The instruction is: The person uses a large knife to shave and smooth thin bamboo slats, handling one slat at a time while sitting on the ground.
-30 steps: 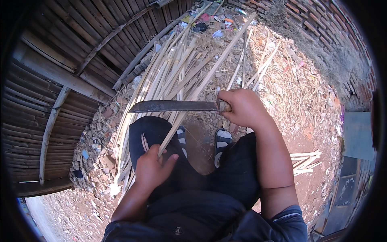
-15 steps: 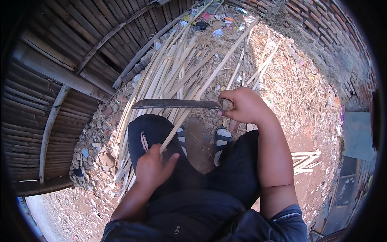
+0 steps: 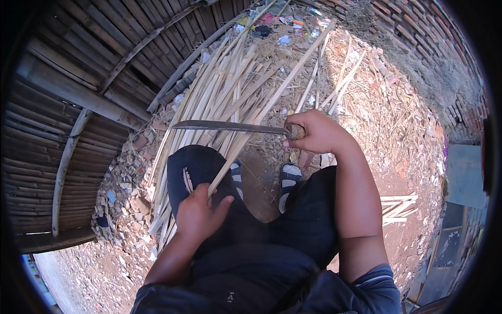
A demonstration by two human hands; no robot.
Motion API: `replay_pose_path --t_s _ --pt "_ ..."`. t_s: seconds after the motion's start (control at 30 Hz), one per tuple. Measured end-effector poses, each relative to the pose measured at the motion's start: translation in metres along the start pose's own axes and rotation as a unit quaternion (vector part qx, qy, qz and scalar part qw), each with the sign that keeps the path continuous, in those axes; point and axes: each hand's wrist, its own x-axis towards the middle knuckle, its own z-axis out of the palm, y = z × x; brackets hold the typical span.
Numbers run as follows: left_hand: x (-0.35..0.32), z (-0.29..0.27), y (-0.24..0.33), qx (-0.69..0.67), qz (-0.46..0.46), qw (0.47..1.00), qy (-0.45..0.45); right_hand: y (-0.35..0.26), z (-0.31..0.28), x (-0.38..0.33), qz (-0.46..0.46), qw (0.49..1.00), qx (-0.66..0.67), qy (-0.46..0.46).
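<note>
My right hand [image 3: 316, 133] is closed round the handle of a machete [image 3: 230, 126], whose long dark blade points left. The blade lies across a long split bamboo strip [image 3: 285, 89]; whether they touch, I cannot tell. Near my left knee, my left hand [image 3: 200, 212] grips the strip's near end, fingers wrapped and thumb extended. From there the strip slants away to the far right, over the ground. Beneath and left of it lies a loose pile of pale bamboo strips [image 3: 209, 99].
A bamboo-slat wall [image 3: 63, 99] rises on the left, a brick wall [image 3: 418, 31] at the far right. Short cut bamboo pieces [image 3: 397, 208] lie on the soil to the right. Rubble and plastic litter [image 3: 284, 40] cover the far ground. My sandalled feet [image 3: 289, 180] are between my knees.
My right hand and the machete have shifted slightly farther away along the bamboo strip. My left hand keeps its grip in almost the same place.
</note>
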Motion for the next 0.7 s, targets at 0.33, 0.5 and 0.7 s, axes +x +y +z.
replay_pose_path --t_s 0.33,0.5,0.7 --pt "0.003 0.006 -0.006 -0.03 0.02 0.999 0.021 0.014 0.015 0.004 -0.021 0.998 0.007 0.059" --pt "0.002 0.002 -0.009 -0.047 0.029 0.998 0.011 0.034 0.019 0.004 -0.083 0.992 0.022 0.094" --pt "0.006 0.001 -0.01 -0.061 0.023 0.998 0.003 0.035 0.002 0.005 0.061 0.981 -0.009 0.182"
